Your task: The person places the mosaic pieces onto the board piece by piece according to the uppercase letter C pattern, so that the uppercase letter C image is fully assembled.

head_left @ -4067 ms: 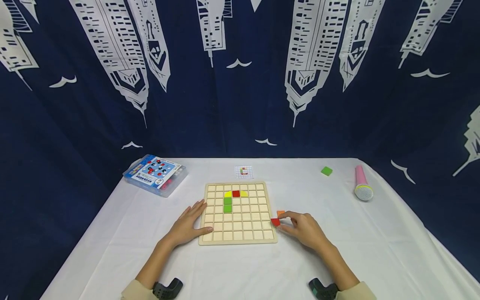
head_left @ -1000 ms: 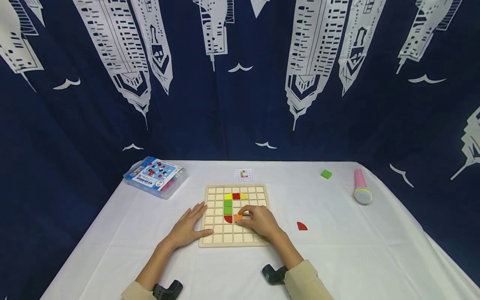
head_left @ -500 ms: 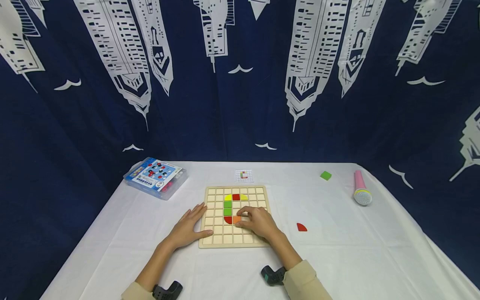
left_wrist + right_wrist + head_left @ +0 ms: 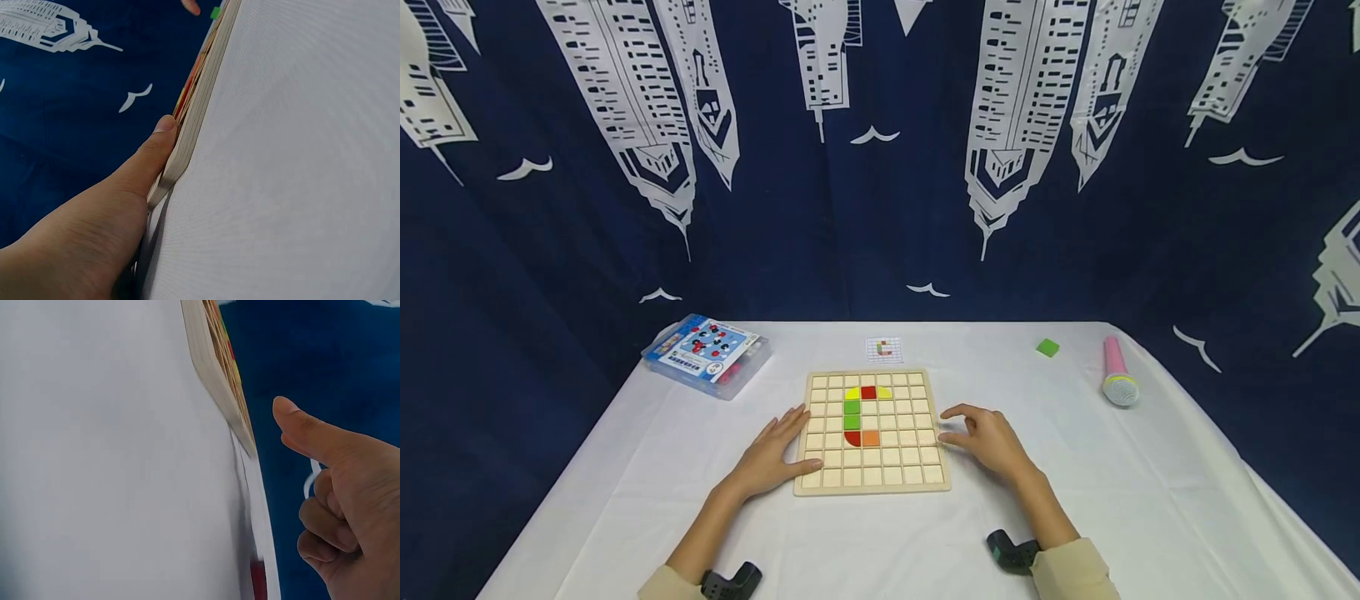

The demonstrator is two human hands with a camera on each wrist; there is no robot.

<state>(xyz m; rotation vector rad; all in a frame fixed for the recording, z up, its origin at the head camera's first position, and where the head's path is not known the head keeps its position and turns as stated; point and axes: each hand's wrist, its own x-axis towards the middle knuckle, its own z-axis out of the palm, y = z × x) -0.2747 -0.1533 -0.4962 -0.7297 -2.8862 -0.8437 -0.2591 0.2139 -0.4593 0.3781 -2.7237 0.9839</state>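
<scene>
A wooden grid board [image 4: 913, 475] lies mid-table. Its top coloured row has a red square tile [image 4: 868, 392] between two yellow pieces [image 4: 852, 394]. Two green tiles [image 4: 852, 414] run down from there to a red quarter-circle piece [image 4: 852, 438], with an orange square tile [image 4: 871, 438] to its right. My left hand [image 4: 767, 457] rests at the board's left edge, fingers spread and thumb over the rim. Just off the right edge, my right hand [image 4: 992, 437] holds nothing, thumb and index finger apart. A loose red piece [image 4: 258, 579] shows on the table in the right wrist view; the head view hides it.
A small pattern card [image 4: 884, 350] lies behind the board. At the back left sits a clear plastic box [image 4: 707, 354] with a blue label. Toward the back right are a green tile [image 4: 1048, 347] and a pink toy microphone [image 4: 1117, 375]. A dark patterned curtain hangs behind the table.
The red quarter-circle and orange square have been placed on the board. My right hand has let go of the orange tile and moved right, off the board. My left hand stays put.
</scene>
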